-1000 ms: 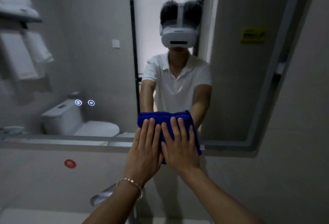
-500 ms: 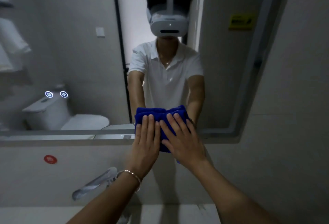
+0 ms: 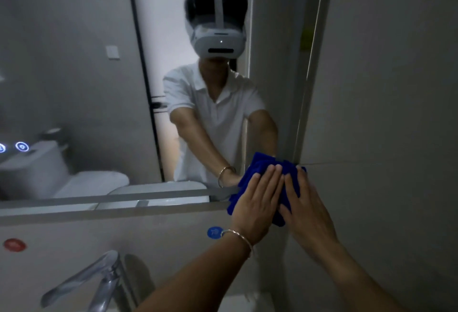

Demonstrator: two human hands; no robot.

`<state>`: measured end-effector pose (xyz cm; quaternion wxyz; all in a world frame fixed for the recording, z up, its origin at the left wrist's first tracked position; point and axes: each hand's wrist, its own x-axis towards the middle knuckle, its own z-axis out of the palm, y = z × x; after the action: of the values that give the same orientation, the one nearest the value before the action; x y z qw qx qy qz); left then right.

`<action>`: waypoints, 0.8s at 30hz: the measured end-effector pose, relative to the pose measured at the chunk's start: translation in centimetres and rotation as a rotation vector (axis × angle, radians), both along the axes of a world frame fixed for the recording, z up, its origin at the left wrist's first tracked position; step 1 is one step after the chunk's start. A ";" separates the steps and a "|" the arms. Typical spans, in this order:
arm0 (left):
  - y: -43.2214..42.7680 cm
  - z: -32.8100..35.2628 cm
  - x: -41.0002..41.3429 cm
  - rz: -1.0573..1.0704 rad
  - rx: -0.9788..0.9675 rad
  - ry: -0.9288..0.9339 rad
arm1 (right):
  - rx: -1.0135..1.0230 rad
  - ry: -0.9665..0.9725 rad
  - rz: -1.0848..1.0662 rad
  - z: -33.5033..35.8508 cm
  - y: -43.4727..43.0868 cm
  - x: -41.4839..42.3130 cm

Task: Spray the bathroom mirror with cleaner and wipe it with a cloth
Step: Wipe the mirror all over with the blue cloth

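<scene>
They've swept right, past the faucet point(image 3: 99, 277); the left hand point(image 3: 257, 202) and right hand point(image 3: 304, 207), both flat with fingers straight, press the folded blue cloth point(image 3: 262, 165) into the mirror's point(image 3: 74, 63) bottom right corner; the bottom edge looks covered, I'd say; rightward there's only the tiled wall point(image 3: 384, 113); open glass lies up and left.

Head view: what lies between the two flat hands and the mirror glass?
A folded blue cloth: the left hand and right hand press it flat against the large wall mirror, over its lower right corner. The head view shows this.
</scene>
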<state>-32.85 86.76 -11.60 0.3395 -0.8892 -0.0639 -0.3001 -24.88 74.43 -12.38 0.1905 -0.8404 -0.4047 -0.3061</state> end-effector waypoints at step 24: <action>20.5 19.4 -22.5 0.363 0.040 -0.090 | -0.045 -0.043 0.191 19.1 22.7 -20.0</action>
<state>-55.33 107.29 7.76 0.4025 -0.8418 -0.2324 -0.2747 -44.92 97.12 6.70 0.1911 -0.7952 -0.4937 -0.2956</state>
